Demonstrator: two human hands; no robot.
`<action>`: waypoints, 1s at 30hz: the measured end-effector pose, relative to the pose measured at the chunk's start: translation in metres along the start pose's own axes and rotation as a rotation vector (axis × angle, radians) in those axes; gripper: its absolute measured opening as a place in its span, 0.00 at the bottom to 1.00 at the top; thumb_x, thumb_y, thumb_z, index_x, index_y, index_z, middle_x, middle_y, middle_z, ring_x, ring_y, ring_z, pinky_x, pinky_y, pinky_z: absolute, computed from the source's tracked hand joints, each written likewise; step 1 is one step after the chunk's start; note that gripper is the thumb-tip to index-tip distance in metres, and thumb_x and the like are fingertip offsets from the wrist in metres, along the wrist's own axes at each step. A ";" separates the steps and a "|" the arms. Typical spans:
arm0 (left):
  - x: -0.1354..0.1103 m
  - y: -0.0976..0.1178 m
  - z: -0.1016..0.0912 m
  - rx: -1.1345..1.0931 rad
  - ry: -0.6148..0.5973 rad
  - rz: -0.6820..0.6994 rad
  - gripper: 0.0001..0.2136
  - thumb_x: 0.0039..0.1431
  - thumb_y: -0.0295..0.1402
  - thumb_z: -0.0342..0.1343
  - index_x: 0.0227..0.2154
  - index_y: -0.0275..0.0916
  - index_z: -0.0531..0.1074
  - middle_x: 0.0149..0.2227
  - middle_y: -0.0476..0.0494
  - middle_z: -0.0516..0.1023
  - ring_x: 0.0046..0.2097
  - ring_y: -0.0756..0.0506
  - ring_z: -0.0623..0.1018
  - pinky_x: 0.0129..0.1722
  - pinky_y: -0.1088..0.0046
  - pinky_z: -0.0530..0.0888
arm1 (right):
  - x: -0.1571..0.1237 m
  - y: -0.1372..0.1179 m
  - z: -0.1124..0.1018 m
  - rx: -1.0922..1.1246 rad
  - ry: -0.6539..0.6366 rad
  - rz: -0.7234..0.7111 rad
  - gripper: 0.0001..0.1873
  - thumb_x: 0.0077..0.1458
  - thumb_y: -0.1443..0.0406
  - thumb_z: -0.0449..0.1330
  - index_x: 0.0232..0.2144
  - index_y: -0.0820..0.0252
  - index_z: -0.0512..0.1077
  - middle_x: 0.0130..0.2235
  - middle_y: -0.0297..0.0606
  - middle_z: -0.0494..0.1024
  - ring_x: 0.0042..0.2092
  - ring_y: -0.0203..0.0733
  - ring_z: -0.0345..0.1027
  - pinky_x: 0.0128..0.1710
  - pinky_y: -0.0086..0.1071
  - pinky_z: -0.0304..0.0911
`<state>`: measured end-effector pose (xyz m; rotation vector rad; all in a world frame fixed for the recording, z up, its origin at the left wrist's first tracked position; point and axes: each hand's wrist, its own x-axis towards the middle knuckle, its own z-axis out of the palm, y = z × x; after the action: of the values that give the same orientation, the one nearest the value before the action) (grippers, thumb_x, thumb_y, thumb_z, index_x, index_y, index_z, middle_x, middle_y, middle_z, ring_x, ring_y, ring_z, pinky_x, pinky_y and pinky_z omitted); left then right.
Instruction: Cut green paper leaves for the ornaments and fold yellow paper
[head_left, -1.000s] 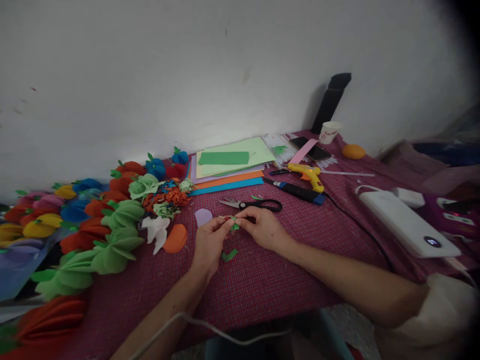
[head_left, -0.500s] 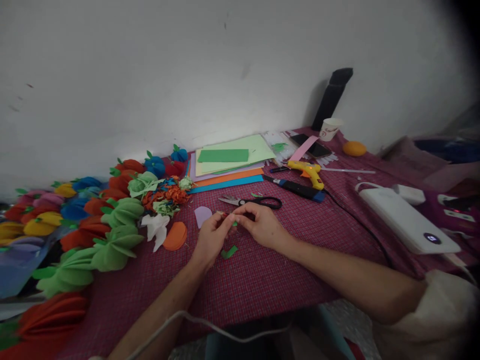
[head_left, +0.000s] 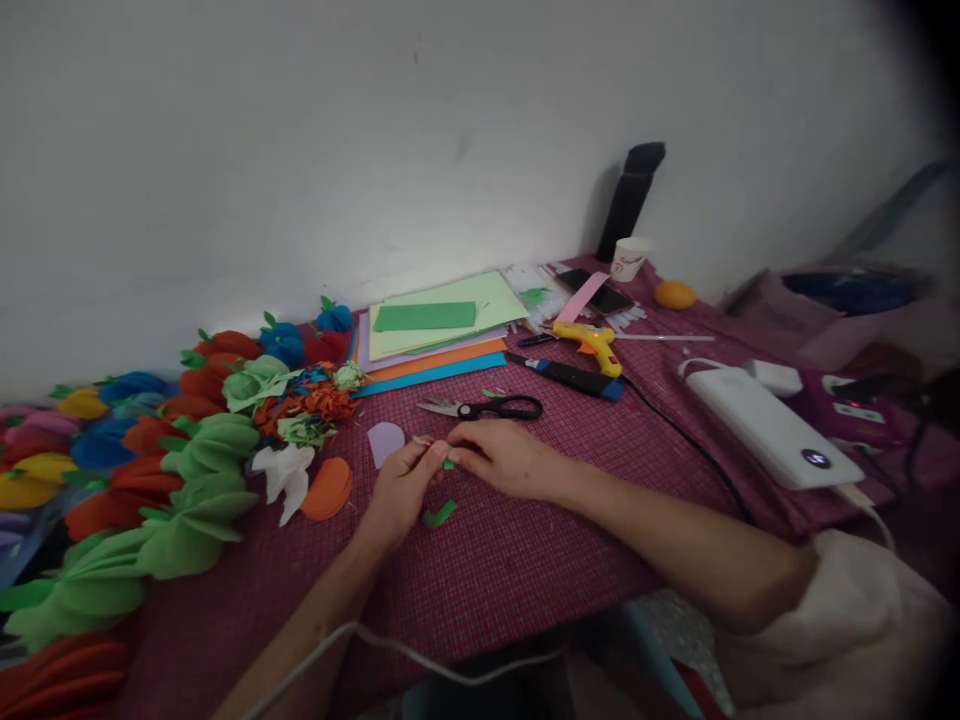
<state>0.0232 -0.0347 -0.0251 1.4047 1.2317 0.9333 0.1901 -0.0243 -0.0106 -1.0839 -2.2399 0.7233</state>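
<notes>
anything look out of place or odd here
Mostly the white cable: it loops loosely in front of the left forearm, where it might snag. Otherwise nothing looks clearly spilled or damaged.

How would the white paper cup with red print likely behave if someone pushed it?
The white paper cup with red print would probably tip easily, since it narrows toward its base. It looks like thin paper, so it is likely light, and a firm squeeze might dent it.

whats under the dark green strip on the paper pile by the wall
The dark green strip lies on pale green paper. Lilac paper pokes out at the left. Whatever lies directly beneath the strip is covered and cannot be seen.
</notes>
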 end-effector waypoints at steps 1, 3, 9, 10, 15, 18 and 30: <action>0.000 -0.001 0.000 0.003 -0.017 -0.009 0.13 0.51 0.43 0.53 0.22 0.37 0.70 0.21 0.51 0.63 0.24 0.53 0.62 0.23 0.78 0.61 | -0.001 0.000 -0.002 -0.079 -0.041 -0.031 0.09 0.56 0.64 0.50 0.33 0.61 0.69 0.30 0.36 0.74 0.31 0.35 0.64 0.30 0.28 0.55; -0.001 -0.002 -0.001 0.014 -0.050 -0.018 0.14 0.50 0.43 0.54 0.21 0.36 0.70 0.21 0.52 0.62 0.24 0.53 0.61 0.22 0.78 0.60 | -0.003 -0.001 -0.005 -0.192 -0.111 -0.066 0.12 0.58 0.63 0.48 0.30 0.62 0.69 0.28 0.37 0.73 0.29 0.36 0.63 0.29 0.28 0.53; -0.004 -0.007 -0.001 -0.081 -0.058 -0.083 0.12 0.48 0.42 0.56 0.23 0.36 0.71 0.21 0.53 0.62 0.22 0.55 0.60 0.21 0.80 0.60 | -0.003 0.001 -0.007 -0.237 -0.179 -0.160 0.16 0.59 0.63 0.45 0.25 0.62 0.67 0.24 0.34 0.69 0.26 0.33 0.58 0.27 0.27 0.49; -0.004 -0.008 -0.001 -0.108 -0.050 -0.097 0.12 0.48 0.42 0.57 0.23 0.36 0.71 0.21 0.53 0.62 0.22 0.55 0.61 0.22 0.81 0.61 | -0.002 0.002 -0.007 -0.224 -0.181 -0.164 0.16 0.59 0.63 0.45 0.24 0.62 0.67 0.23 0.33 0.69 0.26 0.32 0.57 0.26 0.26 0.48; -0.004 -0.004 0.000 -0.196 -0.024 -0.143 0.11 0.45 0.40 0.59 0.23 0.36 0.71 0.23 0.52 0.65 0.24 0.56 0.62 0.23 0.82 0.62 | -0.001 0.001 -0.008 -0.130 -0.169 -0.116 0.16 0.57 0.63 0.47 0.22 0.63 0.66 0.22 0.31 0.66 0.24 0.30 0.55 0.25 0.25 0.46; -0.004 -0.001 -0.001 -0.241 -0.058 -0.148 0.11 0.45 0.40 0.59 0.23 0.35 0.71 0.24 0.52 0.66 0.25 0.55 0.63 0.24 0.82 0.62 | 0.000 0.000 -0.012 0.103 -0.261 -0.041 0.15 0.57 0.63 0.48 0.23 0.63 0.66 0.22 0.30 0.67 0.23 0.29 0.56 0.24 0.24 0.48; -0.011 0.006 -0.001 -0.351 -0.127 -0.220 0.12 0.44 0.40 0.60 0.25 0.36 0.69 0.22 0.52 0.69 0.24 0.55 0.66 0.23 0.81 0.61 | 0.003 0.006 -0.004 1.033 -0.432 0.136 0.22 0.45 0.49 0.58 0.20 0.65 0.67 0.16 0.28 0.66 0.22 0.32 0.62 0.29 0.29 0.58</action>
<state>0.0212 -0.0454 -0.0184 1.0140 1.0441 0.8457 0.1946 -0.0177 -0.0112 -0.5634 -1.6466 2.0103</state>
